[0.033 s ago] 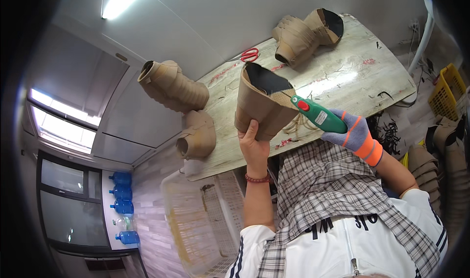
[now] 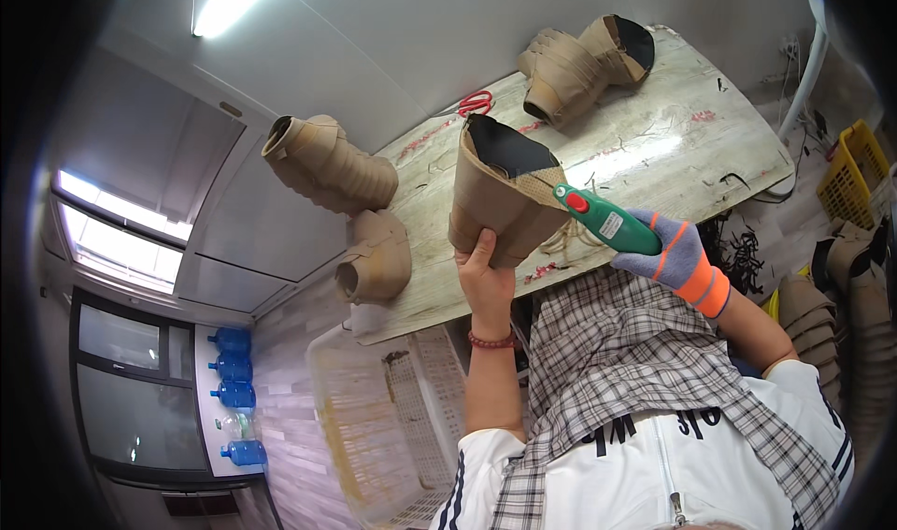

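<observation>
My bare left hand (image 2: 484, 278) is closed on a tan tapered piece (image 2: 505, 203) with a dark lining, its wide opening facing up and away. The thumb presses on the outer side near the narrow end. In its grey and orange glove, my right hand (image 2: 675, 257) wraps round a green hand tool (image 2: 607, 220) with a red button. The front end of that tool is at the right rim of the tan piece, and its tip is hard to make out. Both hands are above the near edge of the table (image 2: 691, 91).
Stacks of similar tan pieces (image 2: 327, 161) stand at the table's left, others (image 2: 565, 77) at its far side. Red-handled scissors (image 2: 476, 103) lie at the back. Thread scraps dot the tabletop. A white plastic crate (image 2: 369, 418) stands below left, a yellow basket (image 2: 852, 177) at right.
</observation>
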The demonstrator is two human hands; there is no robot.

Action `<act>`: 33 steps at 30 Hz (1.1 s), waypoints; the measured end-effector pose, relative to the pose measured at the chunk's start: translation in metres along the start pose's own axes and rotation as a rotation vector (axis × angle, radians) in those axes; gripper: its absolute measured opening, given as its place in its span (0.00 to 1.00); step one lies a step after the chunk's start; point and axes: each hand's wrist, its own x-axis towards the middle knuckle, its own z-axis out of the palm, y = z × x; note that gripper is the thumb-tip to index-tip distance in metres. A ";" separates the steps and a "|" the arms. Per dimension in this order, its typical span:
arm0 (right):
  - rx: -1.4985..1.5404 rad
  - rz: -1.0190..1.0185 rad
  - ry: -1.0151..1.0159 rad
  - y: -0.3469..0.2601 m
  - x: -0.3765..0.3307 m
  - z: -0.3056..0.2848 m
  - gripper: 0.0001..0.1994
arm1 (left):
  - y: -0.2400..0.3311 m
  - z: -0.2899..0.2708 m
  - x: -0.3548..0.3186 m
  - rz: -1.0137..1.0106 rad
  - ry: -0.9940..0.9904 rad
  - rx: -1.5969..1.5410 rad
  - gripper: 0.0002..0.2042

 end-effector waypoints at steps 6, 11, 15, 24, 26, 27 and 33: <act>-0.056 -0.036 -0.018 0.000 -0.006 -0.004 0.32 | -0.009 -0.001 -0.004 0.029 -0.010 0.111 0.17; 0.046 0.050 -0.040 -0.007 -0.007 0.002 0.31 | -0.016 0.000 -0.011 0.096 -0.010 0.270 0.15; 0.156 0.061 0.011 -0.005 -0.002 0.003 0.31 | -0.026 -0.005 -0.019 0.241 -0.081 0.783 0.09; 0.288 0.167 0.045 -0.008 0.009 -0.001 0.28 | -0.037 -0.017 -0.022 0.490 -0.399 1.323 0.08; 0.269 0.189 0.019 -0.009 0.011 -0.004 0.25 | -0.039 -0.023 -0.023 0.563 -0.456 1.397 0.09; 0.259 0.201 0.008 -0.009 0.012 -0.006 0.23 | -0.039 -0.023 -0.023 0.556 -0.487 1.404 0.10; 0.232 0.231 0.055 -0.015 0.026 -0.020 0.22 | -0.034 -0.035 -0.036 0.305 -0.378 1.133 0.14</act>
